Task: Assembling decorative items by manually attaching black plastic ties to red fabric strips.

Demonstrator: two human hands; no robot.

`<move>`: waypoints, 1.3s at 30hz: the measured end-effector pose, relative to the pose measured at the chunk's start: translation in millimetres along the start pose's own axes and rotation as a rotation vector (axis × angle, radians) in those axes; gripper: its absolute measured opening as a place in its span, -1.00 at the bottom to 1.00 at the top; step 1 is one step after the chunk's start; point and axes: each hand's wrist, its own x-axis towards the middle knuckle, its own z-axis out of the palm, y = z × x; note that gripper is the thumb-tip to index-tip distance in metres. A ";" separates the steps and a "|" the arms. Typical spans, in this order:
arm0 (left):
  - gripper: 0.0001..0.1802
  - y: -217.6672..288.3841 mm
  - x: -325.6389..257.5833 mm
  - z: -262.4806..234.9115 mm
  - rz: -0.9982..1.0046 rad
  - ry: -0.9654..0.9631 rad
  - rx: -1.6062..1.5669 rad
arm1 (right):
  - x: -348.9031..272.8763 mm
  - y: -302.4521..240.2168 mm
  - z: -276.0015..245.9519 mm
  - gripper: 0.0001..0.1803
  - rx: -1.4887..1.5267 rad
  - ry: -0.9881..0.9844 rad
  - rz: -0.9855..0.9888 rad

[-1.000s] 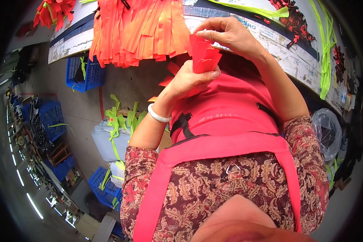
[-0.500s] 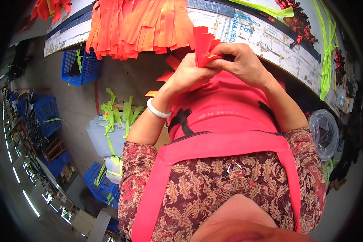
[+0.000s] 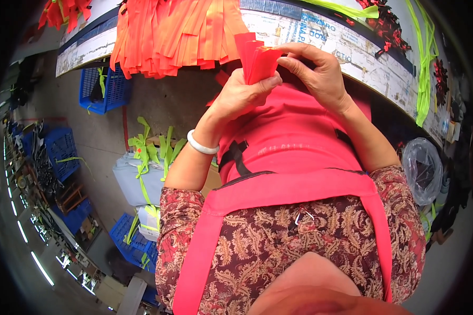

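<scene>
A small stack of red fabric strips (image 3: 255, 56) stands upright between both hands, just in front of the table edge. My left hand (image 3: 242, 97) grips the stack from below, thumb across its side; a white bangle (image 3: 201, 145) sits on that wrist. My right hand (image 3: 318, 71) pinches the top right corner of the strips with its fingertips. Below the hands lies my red apron (image 3: 294, 152) over a patterned blouse.
A pile of orange fabric strips (image 3: 173, 31) hangs over the paper-covered table edge (image 3: 347, 44). Neon green straps (image 3: 423, 63) lie at the right. Blue crates (image 3: 104, 86) and a grey bin with green strips (image 3: 142, 168) stand on the floor to the left. A clear plastic bag (image 3: 423, 168) is at the right.
Both hands came together on the red strips and shifted slightly right and up; the right hand moved from above the stack to pinching its top corner.
</scene>
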 end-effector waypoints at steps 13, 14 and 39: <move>-0.52 -9.3 1.6 -23.5 0.044 -0.162 -0.394 | -4.9 6.9 2.2 -0.91 -0.260 0.060 -0.277; -0.58 -7.6 0.6 -23.4 0.019 -0.157 -0.460 | -7.2 3.0 2.3 -0.91 -0.260 0.060 -0.276; -0.90 -12.3 -0.5 0.7 0.499 0.171 0.581 | -19.2 18.8 8.6 -0.72 0.285 -0.299 0.398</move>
